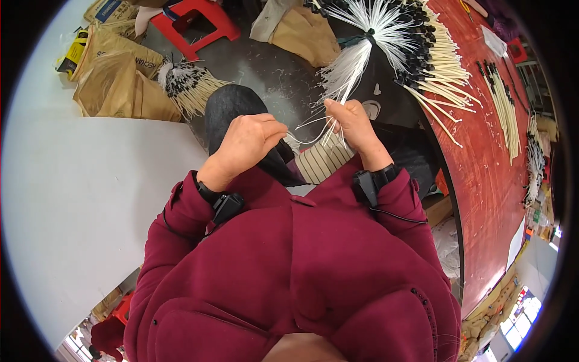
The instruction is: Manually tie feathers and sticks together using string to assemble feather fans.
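Left grip (250, 139) and right grip (353, 122) pinch white strands (345, 90), clear of red table edge (456, 199).

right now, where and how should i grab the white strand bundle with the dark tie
Best at the dark tie, probably from the left: the white strand bundle narrows there, its strands fan out above and below, and cream rods crowd the right.

Head view, one, fisheye: looked down from above and behind the grip of bare left hand (250, 142) and bare right hand (354, 125), at near range.
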Motion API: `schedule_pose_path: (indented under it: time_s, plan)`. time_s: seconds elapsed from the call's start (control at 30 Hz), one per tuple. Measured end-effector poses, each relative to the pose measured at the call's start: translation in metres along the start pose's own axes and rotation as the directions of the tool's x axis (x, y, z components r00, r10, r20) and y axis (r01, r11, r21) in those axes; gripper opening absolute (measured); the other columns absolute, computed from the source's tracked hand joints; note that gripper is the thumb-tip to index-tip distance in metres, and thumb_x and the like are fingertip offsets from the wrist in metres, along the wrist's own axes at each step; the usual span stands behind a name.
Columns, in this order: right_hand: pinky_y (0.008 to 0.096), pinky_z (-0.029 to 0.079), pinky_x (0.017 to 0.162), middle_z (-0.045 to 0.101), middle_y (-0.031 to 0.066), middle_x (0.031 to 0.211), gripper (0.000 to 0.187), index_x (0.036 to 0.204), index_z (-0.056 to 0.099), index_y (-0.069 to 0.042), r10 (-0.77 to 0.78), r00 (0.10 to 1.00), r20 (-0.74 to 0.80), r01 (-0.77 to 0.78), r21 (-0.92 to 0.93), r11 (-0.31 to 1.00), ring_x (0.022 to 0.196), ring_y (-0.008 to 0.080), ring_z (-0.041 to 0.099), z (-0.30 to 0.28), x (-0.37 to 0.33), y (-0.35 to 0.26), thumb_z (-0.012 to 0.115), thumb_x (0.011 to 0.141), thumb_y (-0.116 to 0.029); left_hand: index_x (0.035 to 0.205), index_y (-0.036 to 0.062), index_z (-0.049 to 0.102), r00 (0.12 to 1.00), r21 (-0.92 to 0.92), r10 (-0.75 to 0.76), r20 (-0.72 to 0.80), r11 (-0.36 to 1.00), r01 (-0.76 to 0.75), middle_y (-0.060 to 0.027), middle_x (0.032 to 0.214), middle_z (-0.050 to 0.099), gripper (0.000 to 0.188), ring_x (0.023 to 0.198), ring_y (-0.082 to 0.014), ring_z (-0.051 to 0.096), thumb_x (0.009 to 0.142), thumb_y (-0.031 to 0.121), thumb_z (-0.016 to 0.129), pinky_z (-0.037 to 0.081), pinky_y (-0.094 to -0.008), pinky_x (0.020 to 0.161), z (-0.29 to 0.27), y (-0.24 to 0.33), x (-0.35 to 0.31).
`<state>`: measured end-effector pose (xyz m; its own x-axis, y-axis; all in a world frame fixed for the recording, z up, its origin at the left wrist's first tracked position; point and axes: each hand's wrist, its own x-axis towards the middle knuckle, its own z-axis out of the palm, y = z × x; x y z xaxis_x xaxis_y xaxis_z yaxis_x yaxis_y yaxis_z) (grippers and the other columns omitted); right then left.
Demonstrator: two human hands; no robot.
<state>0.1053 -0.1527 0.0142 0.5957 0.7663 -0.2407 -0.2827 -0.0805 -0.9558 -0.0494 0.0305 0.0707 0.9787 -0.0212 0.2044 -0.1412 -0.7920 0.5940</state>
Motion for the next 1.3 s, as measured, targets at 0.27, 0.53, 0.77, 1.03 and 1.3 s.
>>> schedule_pose_path:
  time_s: [0.27, 0.53, 0.77, 1.03, 1.3]
  plan:
    - [0.0213, 0.031, 0.045, 0.047, -0.003, 0.05, 0.044, 0.053, 0.051, -0.008, 0.028, 1.0, -0.008, -0.028, -0.029, 0.999, 0.045, 0.0043, 0.04, -0.005, -0.001, -0.002, 0.051, 0.093, -0.026, 0.079, 0.0008, 0.06, 0.871, -0.223, -0.329, 0.365, 0.877, 0.425, -0.0073, 0.076, 0.064, 0.003, 0.064, -0.0179, 0.061, 0.081, 0.003, 0.06, 0.044, -0.0266, 0.053, -0.004, 0.002, -0.004]
    - [0.0245, 0.036, 0.047, 0.049, -0.0011, 0.049, 0.045, 0.055, 0.054, -0.004, -0.004, 0.999, -0.034, -0.001, -0.16, 0.987, 0.046, 0.0073, 0.044, -0.004, 0.002, -0.009, 0.053, 0.091, -0.03, 0.083, 0.005, 0.062, 0.869, -0.924, -0.323, 0.376, -0.056, 0.379, -0.0058, 0.1, 0.064, 0.007, 0.073, -0.0122, 0.061, 0.088, 0.008, 0.058, 0.043, -0.0222, 0.054, -0.006, 0.017, 0.02]
    - [0.0236, 0.035, 0.045, 0.051, -0.0017, 0.051, 0.04, 0.058, 0.056, -0.005, -0.022, 0.997, -0.075, 0.01, -0.157, 0.987, 0.046, 0.0064, 0.046, -0.003, -0.005, -0.003, 0.053, 0.092, -0.026, 0.099, 0.0049, 0.066, 0.841, -0.98, -0.54, 0.032, 0.149, 0.133, -0.0062, 0.095, 0.067, 0.014, 0.072, -0.0134, 0.062, 0.089, 0.011, 0.059, 0.046, -0.0219, 0.055, 0.038, 0.006, 0.07]
    - [0.0224, 0.034, 0.046, 0.05, -0.0022, 0.05, 0.042, 0.055, 0.055, -0.006, -0.005, 1.0, -0.005, 0.004, -0.143, 0.99, 0.045, 0.0051, 0.044, -0.004, -0.004, -0.005, 0.052, 0.093, -0.025, 0.091, 0.0055, 0.067, 0.942, 0.063, 0.033, -0.335, 0.998, -0.012, -0.0081, 0.09, 0.066, 0.013, 0.071, -0.0196, 0.065, 0.079, 0.009, 0.063, 0.051, -0.0282, 0.058, 0.038, -0.028, 0.034]
    - [0.0234, 0.034, 0.046, 0.05, -0.0015, 0.047, 0.047, 0.051, 0.054, -0.005, 0.016, 1.0, -0.002, -0.016, -0.131, 0.991, 0.044, 0.0063, 0.044, -0.006, 0.0, 0.003, 0.052, 0.092, -0.028, 0.077, 0.0071, 0.062, 0.994, 0.258, 0.105, -0.03, 0.961, -0.094, -0.0053, 0.081, 0.062, 0.004, 0.071, -0.0232, 0.063, 0.075, 0.01, 0.062, 0.051, -0.0327, 0.058, 0.049, -0.025, 0.022]
